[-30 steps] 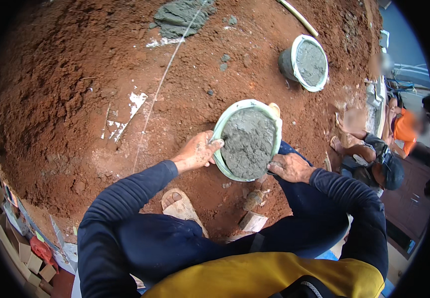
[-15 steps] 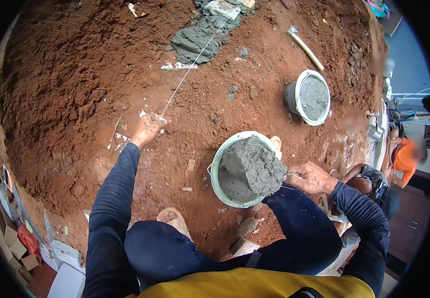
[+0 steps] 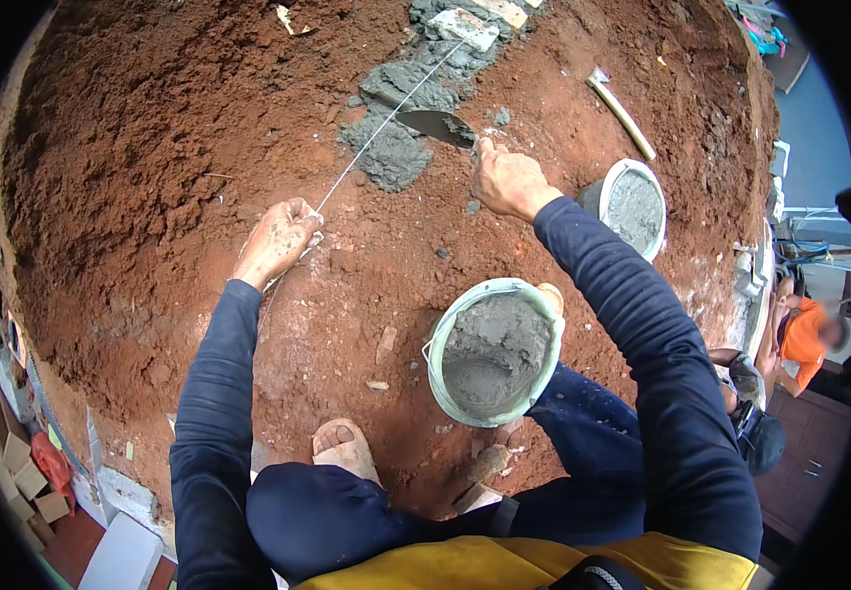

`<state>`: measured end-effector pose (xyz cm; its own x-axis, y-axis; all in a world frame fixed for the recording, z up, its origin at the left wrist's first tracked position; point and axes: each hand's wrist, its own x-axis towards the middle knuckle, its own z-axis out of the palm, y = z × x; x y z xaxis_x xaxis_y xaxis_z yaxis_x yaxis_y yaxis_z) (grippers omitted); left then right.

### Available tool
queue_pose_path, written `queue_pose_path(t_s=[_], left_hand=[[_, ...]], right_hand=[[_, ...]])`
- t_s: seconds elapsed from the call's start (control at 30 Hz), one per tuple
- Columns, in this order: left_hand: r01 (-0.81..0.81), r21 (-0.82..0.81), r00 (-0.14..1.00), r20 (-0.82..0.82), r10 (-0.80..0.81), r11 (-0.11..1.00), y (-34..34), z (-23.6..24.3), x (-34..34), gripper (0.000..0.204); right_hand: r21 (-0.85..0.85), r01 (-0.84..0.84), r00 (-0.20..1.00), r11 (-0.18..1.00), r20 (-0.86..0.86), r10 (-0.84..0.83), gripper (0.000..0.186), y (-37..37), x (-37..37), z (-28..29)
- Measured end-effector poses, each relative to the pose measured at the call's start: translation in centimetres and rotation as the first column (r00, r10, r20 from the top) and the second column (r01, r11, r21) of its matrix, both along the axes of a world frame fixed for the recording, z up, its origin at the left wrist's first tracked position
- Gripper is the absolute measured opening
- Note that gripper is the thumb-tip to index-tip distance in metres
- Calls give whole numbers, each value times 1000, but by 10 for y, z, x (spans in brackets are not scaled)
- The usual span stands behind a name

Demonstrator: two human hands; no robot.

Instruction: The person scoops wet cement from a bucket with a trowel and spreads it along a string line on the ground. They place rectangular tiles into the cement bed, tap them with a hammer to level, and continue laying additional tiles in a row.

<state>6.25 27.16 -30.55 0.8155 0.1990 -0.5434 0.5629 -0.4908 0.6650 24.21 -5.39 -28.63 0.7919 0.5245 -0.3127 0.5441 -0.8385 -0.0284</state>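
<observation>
My left hand [image 3: 280, 236] is closed on the near end of a taut white string [image 3: 366, 145], which runs away over the red soil. In my right hand [image 3: 512, 179] is a trowel [image 3: 433, 123], its blade low over the string and the mortar. Wet grey mortar [image 3: 386, 159] lies in a lumpy strip beneath the string, with pale bricks [image 3: 465, 29] set in its far end. Between my arms, near my right knee, stands a pale green bucket [image 3: 435, 369] partly filled with mortar [image 3: 496, 354].
A second mortar bucket [image 3: 664, 211] stands to the right, partly behind my right sleeve. Beyond it lies a wooden-handled tool [image 3: 622, 118]. A person in orange [image 3: 804, 334] and another in a dark cap [image 3: 763, 442] are at the right. Bricks [image 3: 17, 452] pile up at the left.
My right hand has swung from the near bucket forward and left to the string, with the trowel. Its mortar load is now on the ground, lengthening the strip toward me. My left hand still grips the string.
</observation>
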Motion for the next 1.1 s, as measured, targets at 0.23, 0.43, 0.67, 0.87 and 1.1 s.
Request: queue_pose_path(t_s=[0.23, 0.43, 0.67, 0.87, 1.1], left_hand=[[95, 105, 994, -69, -88, 990, -6, 10, 4, 31], [147, 259, 954, 219, -206, 955, -28, -30, -20, 59], [306, -649, 942, 310, -125, 697, -183, -27, -102, 88], [154, -787, 980, 199, 10, 597, -213, -31, -119, 67], [254, -714, 948, 316, -23, 653, -212, -30, -120, 66]], right_hand=[[-60, -71, 995, 996, -71, 67, 45, 21, 11, -50], [76, -136, 972, 988, 204, 118, 31, -128, -40, 63], [-343, -7, 976, 939, -207, -69, 35, -197, -191, 195], [-98, 30, 821, 995, -566, -81, 45, -161, -246, 46], [-26, 251, 705, 968, -681, -201, 49, -199, -293, 28]])
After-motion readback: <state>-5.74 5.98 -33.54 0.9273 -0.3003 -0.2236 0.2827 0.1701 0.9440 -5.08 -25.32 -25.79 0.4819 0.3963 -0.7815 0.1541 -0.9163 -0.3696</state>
